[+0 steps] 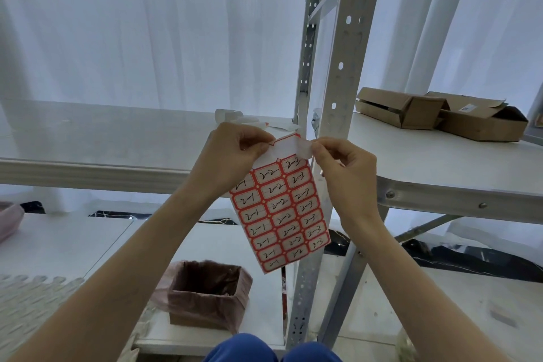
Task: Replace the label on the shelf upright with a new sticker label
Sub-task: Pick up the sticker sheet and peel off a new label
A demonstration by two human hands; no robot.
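Observation:
A sheet of red-bordered sticker labels [281, 209] with handwritten numbers hangs in front of me. My left hand [235, 156] pinches its top left corner. My right hand [340, 167] pinches one label [293, 148] that is partly peeled away from the sheet's top row, its pale back side showing. The grey perforated shelf upright [342, 67] rises just behind my right hand; I see no label on the stretch of it in view.
White shelf boards [117, 141] run left and right of the upright. Two open cardboard boxes [440, 114] lie on the right shelf. Scraps of white backing paper [235, 119] lie on the left shelf. A box lined with a pink bag [205, 294] stands below.

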